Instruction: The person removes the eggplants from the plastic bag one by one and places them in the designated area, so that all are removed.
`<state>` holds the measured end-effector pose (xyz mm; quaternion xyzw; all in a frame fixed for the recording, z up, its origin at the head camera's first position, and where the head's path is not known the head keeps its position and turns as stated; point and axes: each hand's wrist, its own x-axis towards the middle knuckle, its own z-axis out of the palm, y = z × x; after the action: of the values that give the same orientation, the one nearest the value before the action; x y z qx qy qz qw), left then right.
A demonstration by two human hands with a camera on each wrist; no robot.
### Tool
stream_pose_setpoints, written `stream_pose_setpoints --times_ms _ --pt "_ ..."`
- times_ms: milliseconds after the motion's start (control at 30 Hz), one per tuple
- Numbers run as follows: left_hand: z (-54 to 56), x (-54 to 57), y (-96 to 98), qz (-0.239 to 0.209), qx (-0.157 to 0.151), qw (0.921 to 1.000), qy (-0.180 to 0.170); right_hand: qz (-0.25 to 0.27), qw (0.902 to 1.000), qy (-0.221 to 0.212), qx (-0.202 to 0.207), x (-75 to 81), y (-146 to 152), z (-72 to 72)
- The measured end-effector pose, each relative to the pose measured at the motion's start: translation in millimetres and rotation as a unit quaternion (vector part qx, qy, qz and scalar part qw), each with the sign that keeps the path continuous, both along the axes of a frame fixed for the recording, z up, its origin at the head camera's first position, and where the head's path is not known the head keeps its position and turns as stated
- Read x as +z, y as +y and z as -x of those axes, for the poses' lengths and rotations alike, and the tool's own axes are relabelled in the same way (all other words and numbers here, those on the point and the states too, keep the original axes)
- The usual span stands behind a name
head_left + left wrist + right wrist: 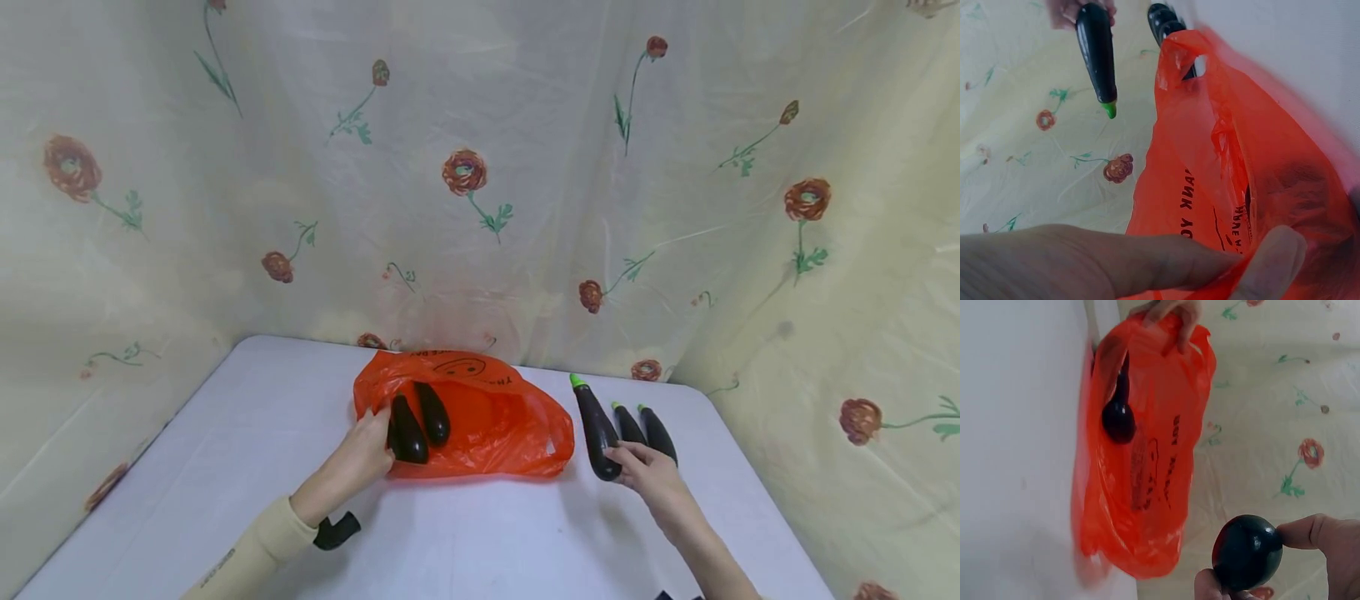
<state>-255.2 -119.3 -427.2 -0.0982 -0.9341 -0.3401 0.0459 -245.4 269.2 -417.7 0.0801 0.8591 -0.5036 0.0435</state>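
A red plastic bag (495,425) lies on its side on the white table, its mouth facing the person. My left hand (367,446) pinches the bag's left edge; in the left wrist view the thumb (1272,262) and a finger press the red film between them. Two dark eggplants (408,433) show inside the bag's left part. To the right of the bag, my right hand (648,475) grips another eggplant (596,425) by its rounded lower end, green stem pointing up and away. In the right wrist view that held eggplant (1247,553) appears end-on between thumb and fingers.
Two more eggplants (658,433) lie on the table (465,533) just beyond the right hand. A flower-printed plastic sheet (525,208) rises behind the table and along both sides. Under the left forearm a black object (337,532) is partly visible.
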Motion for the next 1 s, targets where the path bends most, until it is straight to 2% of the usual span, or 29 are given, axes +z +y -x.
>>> stream_pose_setpoints --times_ms 433,667,1000 --pt "0.6 -1.5 0.0 -0.001 0.000 1.0000 0.006 0.006 0.9998 0.010 -0.015 -2.7 36.3 3.1" --pt "0.8 -1.0 0.2 0.000 0.003 1.0000 -0.004 -0.015 0.9990 0.006 -0.042 -3.4 54.9 6.8" --pt "0.6 -0.5 0.1 0.011 0.005 0.9999 0.001 0.004 0.9971 0.005 -0.075 -11.9 78.8 14.9"
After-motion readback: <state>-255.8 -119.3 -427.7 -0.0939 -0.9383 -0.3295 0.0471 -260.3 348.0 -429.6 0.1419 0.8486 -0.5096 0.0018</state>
